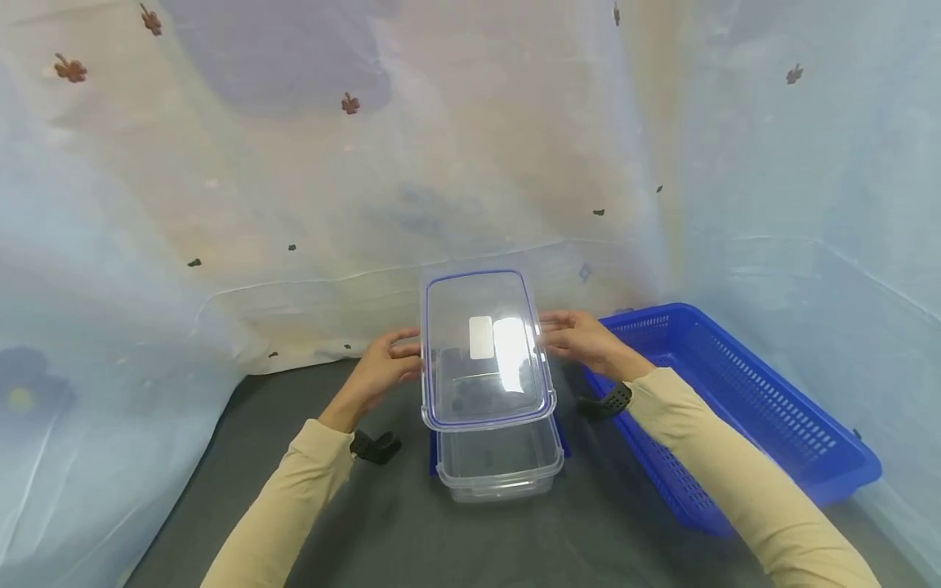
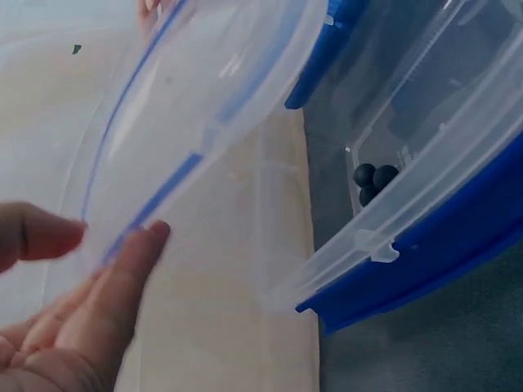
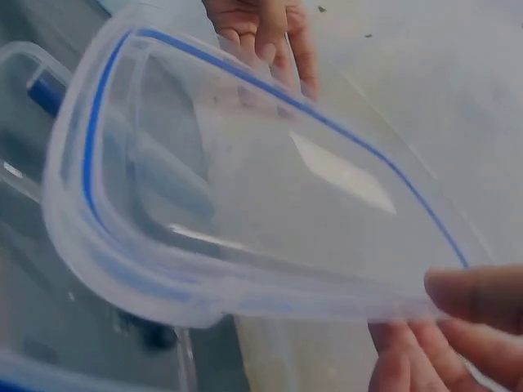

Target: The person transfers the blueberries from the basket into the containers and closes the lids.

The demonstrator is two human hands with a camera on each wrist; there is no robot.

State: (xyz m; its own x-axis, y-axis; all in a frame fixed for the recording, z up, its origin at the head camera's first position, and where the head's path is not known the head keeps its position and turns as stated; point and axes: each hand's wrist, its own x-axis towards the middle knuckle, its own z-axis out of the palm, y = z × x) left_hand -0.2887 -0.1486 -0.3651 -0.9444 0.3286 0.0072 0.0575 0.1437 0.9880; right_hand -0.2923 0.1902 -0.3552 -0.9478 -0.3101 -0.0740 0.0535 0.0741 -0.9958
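Clear plastic with a blue sealing line forms the lid (image 1: 485,347), which is held at the centre of the head view, raised and tilted above the container (image 1: 500,461) so that its near edge overhangs the container's far part without resting on it. The lid is gripped at its left edge by the left hand (image 1: 382,367), whose fingers are curled round the rim; in the left wrist view the thumb (image 2: 37,233) and a fingertip (image 2: 135,257) are seen pinching the rim at the lower left of the frame. The right edge of the lid is gripped by the right hand (image 1: 584,339), whose fingers (image 3: 478,298) are seen clamped on the rim at the lower right of the right wrist view, with the left hand visible at the upper centre of that frame. A pale rectangular label (image 1: 481,336) is carried on the middle of the lid, beside a bright reflection. The transparent container is set on the dark grey table (image 1: 412,531) just below the frame's centre, with blue latch flaps (image 2: 425,261) folded outward along its sides. Small dark balls (image 2: 372,181) are seen inside the container through its wall. A blue perforated basket (image 1: 750,408) is placed on the table at the right of the frame, just beside the right forearm. A pale patterned cloth (image 1: 294,180) is hung behind the table.
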